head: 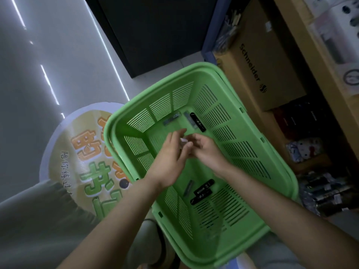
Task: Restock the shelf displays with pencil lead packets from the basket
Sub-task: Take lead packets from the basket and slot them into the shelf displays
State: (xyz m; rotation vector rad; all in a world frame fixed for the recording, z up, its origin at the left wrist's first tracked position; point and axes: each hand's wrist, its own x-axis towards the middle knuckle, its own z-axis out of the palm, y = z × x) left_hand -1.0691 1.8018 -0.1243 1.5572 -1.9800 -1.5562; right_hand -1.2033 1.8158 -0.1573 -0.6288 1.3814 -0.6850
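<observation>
Two hands down inside the basket (111, 138), meeting over its middle. Left hand (171, 158): fingers near straight, laid against the other, gripping nothing visible. Right hand (205, 150): fingers curled toward a small pale scrap (183, 140) between the two; impossible to tell whether pinched or merely touched, or whether a packet at all. Loose packets (198, 122) at the far corner, others near the wrists, all flat on the basket bottom.

Risks, by judgement: slim flat packets hard to lift off slotted plastic, likely to slide away or slip from fingertips; a forearm dragging the near cluster; a knocked rim shifting the basket.

Room: plenty above and across the middle; sloped walls close on every side; box (272, 61) and shelf (330, 78) tight beside the right rim, open floor (29, 74) to the left.
</observation>
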